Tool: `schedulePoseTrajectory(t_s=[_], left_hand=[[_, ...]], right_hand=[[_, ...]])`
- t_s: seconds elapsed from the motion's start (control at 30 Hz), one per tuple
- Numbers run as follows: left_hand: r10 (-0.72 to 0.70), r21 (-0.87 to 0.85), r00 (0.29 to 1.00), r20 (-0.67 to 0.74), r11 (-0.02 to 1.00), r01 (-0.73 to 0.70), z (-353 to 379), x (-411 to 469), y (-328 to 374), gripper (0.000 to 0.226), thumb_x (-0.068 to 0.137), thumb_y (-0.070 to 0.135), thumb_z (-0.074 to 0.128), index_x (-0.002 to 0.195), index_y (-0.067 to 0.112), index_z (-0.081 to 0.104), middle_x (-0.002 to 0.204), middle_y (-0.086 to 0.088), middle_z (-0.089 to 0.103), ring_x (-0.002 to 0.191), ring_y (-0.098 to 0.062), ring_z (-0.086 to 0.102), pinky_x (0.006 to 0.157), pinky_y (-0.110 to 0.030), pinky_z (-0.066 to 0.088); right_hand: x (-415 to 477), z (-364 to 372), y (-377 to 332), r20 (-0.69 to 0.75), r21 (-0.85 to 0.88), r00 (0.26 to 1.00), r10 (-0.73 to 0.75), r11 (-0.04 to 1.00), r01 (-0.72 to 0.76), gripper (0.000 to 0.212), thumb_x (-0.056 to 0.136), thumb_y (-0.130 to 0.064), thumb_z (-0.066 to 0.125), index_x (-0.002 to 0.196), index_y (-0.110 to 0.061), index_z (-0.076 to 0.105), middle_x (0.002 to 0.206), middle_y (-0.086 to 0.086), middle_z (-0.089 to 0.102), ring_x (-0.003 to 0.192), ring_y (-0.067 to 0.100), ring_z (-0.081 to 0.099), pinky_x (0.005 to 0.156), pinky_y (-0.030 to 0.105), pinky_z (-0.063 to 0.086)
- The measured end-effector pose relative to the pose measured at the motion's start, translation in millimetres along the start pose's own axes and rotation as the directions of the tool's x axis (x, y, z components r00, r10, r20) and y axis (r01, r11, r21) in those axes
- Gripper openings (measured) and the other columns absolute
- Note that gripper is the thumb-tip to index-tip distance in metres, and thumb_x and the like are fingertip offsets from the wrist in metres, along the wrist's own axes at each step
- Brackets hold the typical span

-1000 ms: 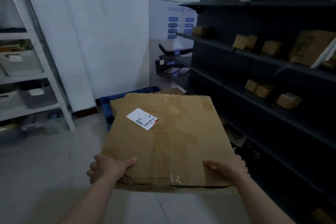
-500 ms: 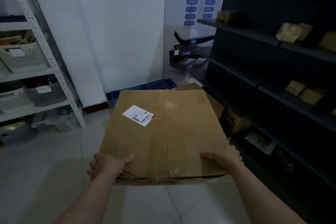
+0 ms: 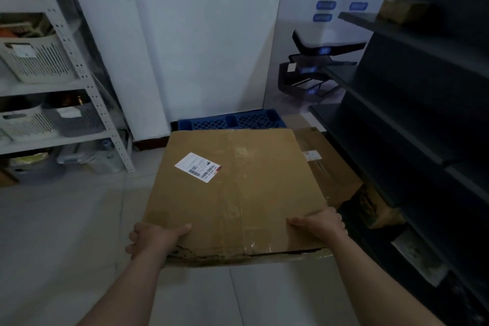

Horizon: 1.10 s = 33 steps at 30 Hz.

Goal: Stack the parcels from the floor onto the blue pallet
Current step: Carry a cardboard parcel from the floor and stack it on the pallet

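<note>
— Holding what, and how?
— Clamped on one box (image 3: 238, 193), carried flat, just short of the pallet (image 3: 230, 122): left hand (image 3: 153, 237) wrapped round the near left corner, right hand (image 3: 321, 223) round the near right, thumbs on top. Probably gripped wide to keep so broad a load level.
— And counting outward?
— Two hands, one label (image 3: 198, 167) on the lid. Beyond, a second box (image 3: 325, 167), seemingly lying on the pallet's right side. Farthest, one pallet.
</note>
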State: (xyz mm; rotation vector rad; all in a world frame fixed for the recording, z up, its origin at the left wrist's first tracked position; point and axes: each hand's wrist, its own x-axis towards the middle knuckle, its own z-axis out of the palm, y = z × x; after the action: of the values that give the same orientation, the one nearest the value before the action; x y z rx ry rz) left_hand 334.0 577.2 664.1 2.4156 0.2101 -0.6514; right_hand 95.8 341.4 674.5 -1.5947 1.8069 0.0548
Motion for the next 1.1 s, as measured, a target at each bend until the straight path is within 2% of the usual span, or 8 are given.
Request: schedulePoseTrajectory(t_s=[0.17, 0.27, 0.4, 0.5, 0.6, 0.7, 1.0, 1.1], left_hand=[[-0.015, 0.026, 1.0, -0.005, 1.0, 0.015, 26, 52, 50, 0.127, 0.054, 0.05, 0.088, 0.144, -0.004, 0.016, 0.144, -0.02, 0.029, 0.13, -0.042, 0.029, 0.102, -0.048, 0.034], [0.02, 0.095, 1.0, 0.021, 0.995, -0.022, 39, 86, 82, 0.123, 0.06, 0.052, 0.084, 0.144, -0.007, 0.017, 0.143, -0.02, 0.027, 0.131, -0.04, 0.028, 0.106, -0.046, 0.034], [-0.023, 0.069, 0.999, 0.025, 0.997, 0.022, 54, 130, 122, 0.125, 0.056, 0.046, 0.088, 0.144, -0.004, 0.014, 0.146, -0.021, 0.026, 0.132, -0.041, 0.027, 0.103, -0.047, 0.033], [-0.022, 0.095, 0.998, 0.053, 0.995, 0.017, 70, 160, 145, 0.123, 0.057, 0.045, 0.088, 0.144, -0.003, 0.016, 0.145, -0.02, 0.026, 0.131, -0.04, 0.027, 0.102, -0.046, 0.032], [-0.025, 0.146, 0.996, 0.086, 0.989, 0.012, 95, 187, 155, 0.127, 0.05, 0.055, 0.087, 0.144, 0.0, 0.022, 0.141, -0.018, 0.028, 0.127, -0.04, 0.029, 0.1, -0.048, 0.038], [-0.088, 0.122, 0.993, 0.076, 0.989, 0.078, 122, 207, 163, 0.13, 0.049, 0.051, 0.089, 0.143, -0.001, 0.017, 0.142, -0.019, 0.026, 0.126, -0.042, 0.029, 0.098, -0.052, 0.043], [-0.196, 0.08, 0.981, 0.007, 0.978, 0.195, 217, 247, 171, 0.126, 0.054, 0.042, 0.09, 0.142, -0.008, 0.015, 0.145, -0.024, 0.025, 0.13, -0.044, 0.028, 0.105, -0.048, 0.031], [-0.21, 0.076, 0.978, -0.012, 0.975, 0.211, 249, 258, 168, 0.124, 0.053, 0.041, 0.091, 0.141, -0.008, 0.018, 0.144, -0.026, 0.028, 0.13, -0.045, 0.03, 0.107, -0.048, 0.028]], right_hand=[[66, 11, -52, 0.036, -0.02, 0.999, -0.026, 0.999, 0.026, 0.134, 0.042, -0.067, 0.085, 0.144, -0.004, 0.026, 0.146, 0.015, 0.036, 0.131, 0.033, 0.04, 0.109, 0.045, 0.035], [102, 21, -83, 0.055, -0.024, 0.998, -0.012, 1.0, 0.014, 0.133, 0.039, -0.068, 0.084, 0.143, -0.005, 0.029, 0.143, 0.015, 0.039, 0.128, 0.033, 0.043, 0.108, 0.047, 0.037], [144, 36, -117, 0.06, -0.003, 0.998, 0.029, 1.0, -0.029, 0.14, 0.032, -0.069, 0.084, 0.143, -0.004, 0.03, 0.143, 0.015, 0.041, 0.128, 0.033, 0.044, 0.107, 0.047, 0.038], [175, 44, -135, 0.048, -0.028, 0.998, 0.05, 0.998, -0.049, 0.137, 0.037, -0.067, 0.085, 0.144, -0.003, 0.028, 0.144, 0.016, 0.04, 0.131, 0.033, 0.041, 0.109, 0.046, 0.036], [207, 50, -149, 0.047, -0.061, 0.997, 0.054, 0.997, -0.051, 0.132, 0.041, -0.065, 0.086, 0.143, -0.004, 0.029, 0.143, 0.015, 0.04, 0.131, 0.032, 0.041, 0.108, 0.045, 0.037], [241, 60, -158, 0.048, -0.088, 0.997, 0.054, 0.995, -0.049, 0.132, 0.038, -0.067, 0.086, 0.141, -0.005, 0.032, 0.141, 0.015, 0.043, 0.13, 0.031, 0.043, 0.108, 0.046, 0.037], [356, 97, -166, 0.094, -0.159, 0.995, 0.026, 0.987, -0.011, 0.131, 0.04, -0.065, 0.086, 0.142, -0.003, 0.032, 0.143, 0.016, 0.043, 0.132, 0.032, 0.041, 0.11, 0.045, 0.035], [393, 112, -161, 0.127, -0.151, 0.992, 0.026, 0.989, -0.006, 0.136, 0.028, -0.073, 0.082, 0.137, -0.003, 0.04, 0.137, 0.014, 0.05, 0.127, 0.032, 0.047, 0.105, 0.045, 0.04]])
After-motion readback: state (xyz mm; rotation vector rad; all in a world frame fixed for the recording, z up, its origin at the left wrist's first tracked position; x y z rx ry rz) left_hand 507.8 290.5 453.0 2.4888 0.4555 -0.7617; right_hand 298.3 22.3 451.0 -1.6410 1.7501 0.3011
